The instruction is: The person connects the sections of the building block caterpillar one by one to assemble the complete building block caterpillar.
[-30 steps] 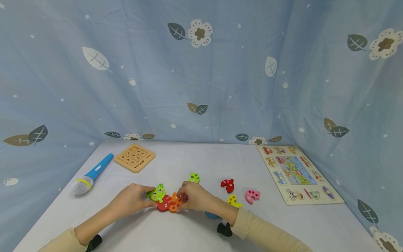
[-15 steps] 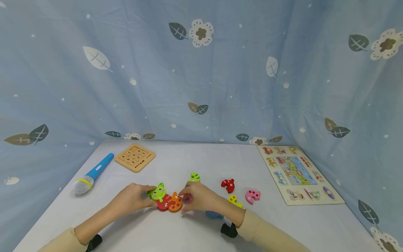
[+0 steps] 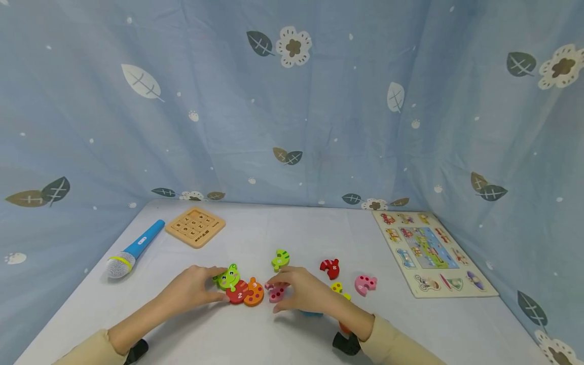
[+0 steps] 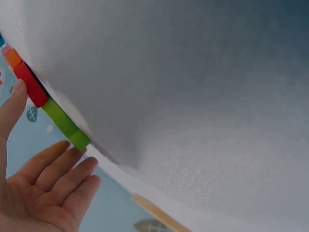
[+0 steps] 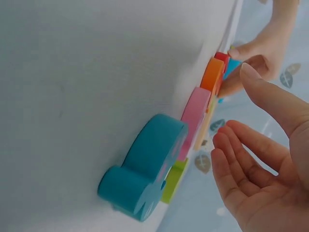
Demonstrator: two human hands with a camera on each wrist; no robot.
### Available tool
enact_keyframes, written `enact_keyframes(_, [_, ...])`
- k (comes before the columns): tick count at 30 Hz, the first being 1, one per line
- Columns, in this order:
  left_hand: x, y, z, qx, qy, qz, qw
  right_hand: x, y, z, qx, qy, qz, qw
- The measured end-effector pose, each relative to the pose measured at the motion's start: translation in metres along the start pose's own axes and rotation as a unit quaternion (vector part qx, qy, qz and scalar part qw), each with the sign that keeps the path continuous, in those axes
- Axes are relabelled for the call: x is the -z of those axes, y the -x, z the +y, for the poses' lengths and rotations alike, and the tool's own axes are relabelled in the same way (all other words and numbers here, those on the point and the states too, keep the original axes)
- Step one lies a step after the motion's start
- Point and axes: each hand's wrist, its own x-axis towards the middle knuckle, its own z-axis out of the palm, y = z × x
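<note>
My left hand pinches the caterpillar's green head piece and red number 2 piece between thumb and fingers. In the left wrist view the thumb lies against the red side. An orange number 3 piece joins the red one on its right. Thumb and fingers spread apart, my right hand hovers around a spotted pink piece, which sits just right of the orange one. A blue piece lies beneath the right hand, partly hidden in the head view.
Further caterpillar pieces lie around: green, red, pink, yellow and orange by the right wrist. A toy microphone and wooden number board stand left; a picture puzzle board lies right.
My right hand has let go of the orange piece and drawn back to the right, its fingers opening and uncovering the pink and green pieces. The left hand stays in place.
</note>
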Motion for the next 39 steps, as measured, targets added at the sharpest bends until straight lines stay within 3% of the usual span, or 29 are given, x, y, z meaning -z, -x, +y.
enact_keyframes(14, [-0.001,-0.002,0.003,0.01,-0.006,-0.006,0.9999,0.008,0.004,0.018,0.0,-0.017,0.008,0.9998])
enact_keyframes(25, [-0.004,-0.003,0.006,0.033,-0.015,-0.013,0.9993,0.003,-0.008,0.023,0.007,0.028,-0.004,0.9996])
enact_keyframes(39, [-0.001,-0.006,0.004,0.022,-0.016,-0.017,0.9995,-0.002,-0.017,0.023,0.021,0.016,-0.02,0.9995])
